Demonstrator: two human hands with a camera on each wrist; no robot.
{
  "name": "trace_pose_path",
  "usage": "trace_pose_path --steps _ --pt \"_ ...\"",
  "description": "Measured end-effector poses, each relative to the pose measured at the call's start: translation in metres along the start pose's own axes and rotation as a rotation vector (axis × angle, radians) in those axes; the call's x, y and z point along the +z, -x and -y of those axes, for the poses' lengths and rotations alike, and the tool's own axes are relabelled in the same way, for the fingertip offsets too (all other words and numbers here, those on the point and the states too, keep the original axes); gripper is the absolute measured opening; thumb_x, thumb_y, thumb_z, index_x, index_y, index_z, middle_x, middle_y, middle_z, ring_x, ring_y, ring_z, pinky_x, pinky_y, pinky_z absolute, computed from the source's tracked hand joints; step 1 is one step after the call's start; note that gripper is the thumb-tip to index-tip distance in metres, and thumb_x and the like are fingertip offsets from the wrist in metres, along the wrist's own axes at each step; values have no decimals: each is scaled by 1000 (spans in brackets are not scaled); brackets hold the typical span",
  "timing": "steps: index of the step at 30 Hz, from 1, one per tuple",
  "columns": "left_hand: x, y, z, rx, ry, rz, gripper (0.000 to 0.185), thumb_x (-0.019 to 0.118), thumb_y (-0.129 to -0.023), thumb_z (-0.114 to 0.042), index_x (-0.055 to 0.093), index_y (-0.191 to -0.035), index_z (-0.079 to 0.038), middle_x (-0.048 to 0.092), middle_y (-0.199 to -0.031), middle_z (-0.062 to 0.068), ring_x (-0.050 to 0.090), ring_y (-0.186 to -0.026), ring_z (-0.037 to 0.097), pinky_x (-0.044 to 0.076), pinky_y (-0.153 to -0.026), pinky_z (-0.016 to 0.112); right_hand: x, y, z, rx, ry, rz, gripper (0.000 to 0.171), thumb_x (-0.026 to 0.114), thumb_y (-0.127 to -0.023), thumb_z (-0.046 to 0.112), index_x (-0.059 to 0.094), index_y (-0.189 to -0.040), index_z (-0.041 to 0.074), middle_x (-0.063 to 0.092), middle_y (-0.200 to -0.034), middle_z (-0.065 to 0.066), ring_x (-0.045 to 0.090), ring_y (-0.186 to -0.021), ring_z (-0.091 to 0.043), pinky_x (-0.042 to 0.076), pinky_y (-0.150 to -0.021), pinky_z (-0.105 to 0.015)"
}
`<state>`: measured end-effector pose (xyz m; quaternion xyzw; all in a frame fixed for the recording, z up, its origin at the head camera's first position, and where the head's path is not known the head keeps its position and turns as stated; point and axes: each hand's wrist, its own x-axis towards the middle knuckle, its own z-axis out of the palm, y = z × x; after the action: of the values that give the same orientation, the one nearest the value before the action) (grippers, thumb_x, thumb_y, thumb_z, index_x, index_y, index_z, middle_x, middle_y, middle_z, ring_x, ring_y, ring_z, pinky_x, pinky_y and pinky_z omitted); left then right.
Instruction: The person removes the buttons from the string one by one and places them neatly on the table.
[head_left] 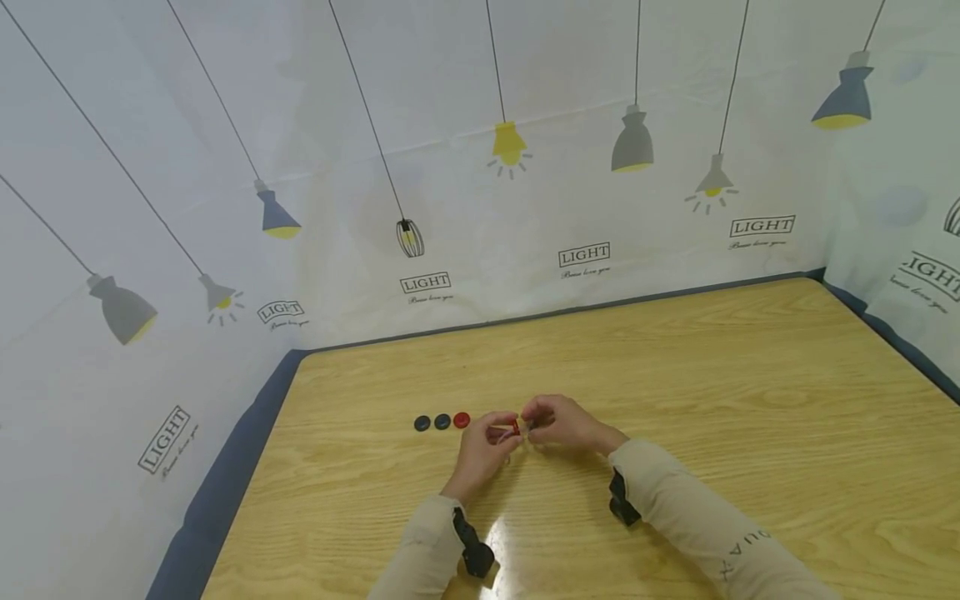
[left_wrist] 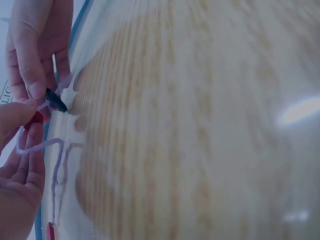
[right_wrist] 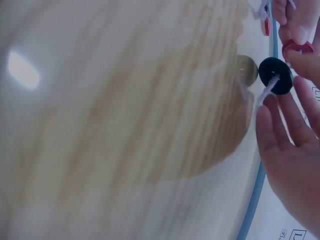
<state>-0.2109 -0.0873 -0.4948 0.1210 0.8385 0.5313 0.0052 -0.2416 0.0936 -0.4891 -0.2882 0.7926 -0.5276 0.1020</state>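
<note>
Hands [head_left: 525, 429] pinch buttons | right wrist: yarn [right_wrist: 265, 91] through black button [right_wrist: 275, 75]

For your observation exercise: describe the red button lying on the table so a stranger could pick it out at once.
On the wooden table, just left of the left hand, three buttons lie in a short row. The red button ends that row nearest the hand; its two neighbours are dark.

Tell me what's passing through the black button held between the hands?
A pale lilac yarn passes through the black button that the right hand holds. A red button sits just behind it; where the yarn runs past the fingers is hidden.
</note>
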Motion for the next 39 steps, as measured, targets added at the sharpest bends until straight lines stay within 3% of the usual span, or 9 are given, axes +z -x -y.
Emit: trace_pose_path --steps 5,12,16,21,28,31,39 --pt "-2 1 -6 -53 37 18 29 67 -78 -7 62 -107 -4 61 -104 11 60 -85 21 49 -62 24 2 -3 1 -35 52 -54 12 63 -79 -1 59 -90 -3 62 -88 -12 58 -84 -23 49 -73 -30" --pt "-9 12 -37 -30 62 31 27 63 -80 0 59 -106 4 58 -105 19 59 -89 31 50 -66 29 4 -5 6 -77 35 -25 9 63 -79 -2 61 -87 -5 63 -85 -14 60 -79 -21 48 -70 -26" --pt "-9 14 -40 -27 63 29 27 62 -81 -1 58 -107 5 58 -106 20 58 -90 31 50 -65 29 6 -6 7 -50 23 -32 8 63 -77 -5 61 -85 -6 63 -83 -15 60 -76 -20 48 -66 -24" --pt "-8 12 -38 -38 84 25 27 63 -80 -1 59 -107 4 58 -105 19 58 -90 31 49 -61 26 6 -5 13 -22 -3 -39 7 62 -77 -7 60 -84 -8 63 -80 -15 60 -74 -20 47 -63 -21" --pt "0 1 -6 -42 70 13 29 66 -80 -12 61 -107 -5 60 -106 10 59 -87 21 49 -59 24 6 -6 6 -37 -30 -32 6 60 -78 -7 59 -83 -8 63 -78 -14 59 -72 -15 48 -64 -22" --pt "1 1 -5 -44 61 10 29 66 -80 -13 61 -107 -6 60 -105 9 59 -86 21 49 -58 24 6 -5 5 -45 -17 -30 6 59 -78 -7 60 -84 -8 64 -79 -14 59 -72 -14 47 -64 -22" --pt "0 0 -4 -17 25 -15 30 68 -79 -13 62 -106 -3 61 -103 10 59 -83 19 49 -70 26 6 -4 3 7 52 -37 10 58 -82 -1 66 -88 -2 65 -88 -10 59 -82 -15 47 -70 -22"
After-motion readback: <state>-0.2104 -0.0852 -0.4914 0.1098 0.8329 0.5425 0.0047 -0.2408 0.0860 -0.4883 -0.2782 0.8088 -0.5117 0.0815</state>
